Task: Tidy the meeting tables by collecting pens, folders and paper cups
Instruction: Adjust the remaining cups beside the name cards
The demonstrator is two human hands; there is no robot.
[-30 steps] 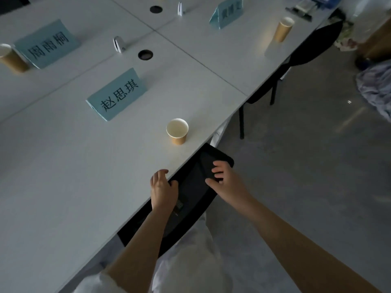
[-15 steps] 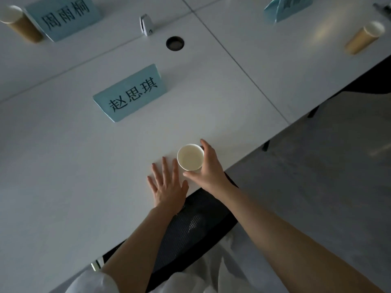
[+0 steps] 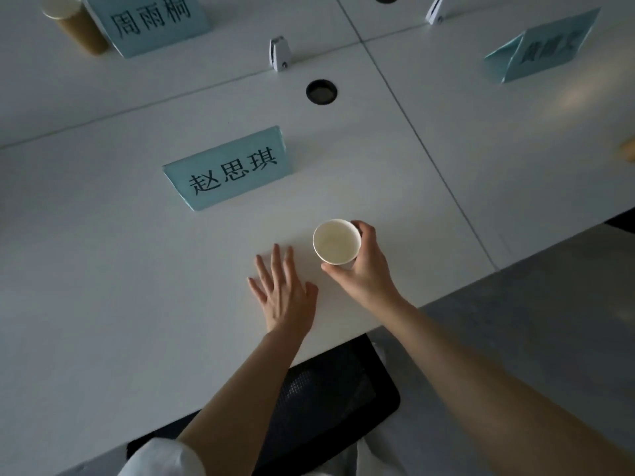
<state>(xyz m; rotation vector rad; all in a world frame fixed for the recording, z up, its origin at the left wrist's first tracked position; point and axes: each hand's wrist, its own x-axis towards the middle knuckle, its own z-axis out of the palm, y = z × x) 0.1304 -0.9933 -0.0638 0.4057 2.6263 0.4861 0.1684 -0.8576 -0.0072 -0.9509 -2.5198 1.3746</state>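
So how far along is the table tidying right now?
Nothing looks collected yet. In hand: the right hand grips the near cup, which looks empty, while the left hand rests flat on the table. Left: the far cup by a name card. No pens or folders are in view.

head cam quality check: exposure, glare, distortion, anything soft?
Head view: dim and underexposed overall, with a cool cast; a faint warm glare patch lies on the table at right. Wide-angle bending curves the table seams. The near name card reads sharp; the far right card is too soft to read. The right hand around the paper cup and the flat left hand are clear.
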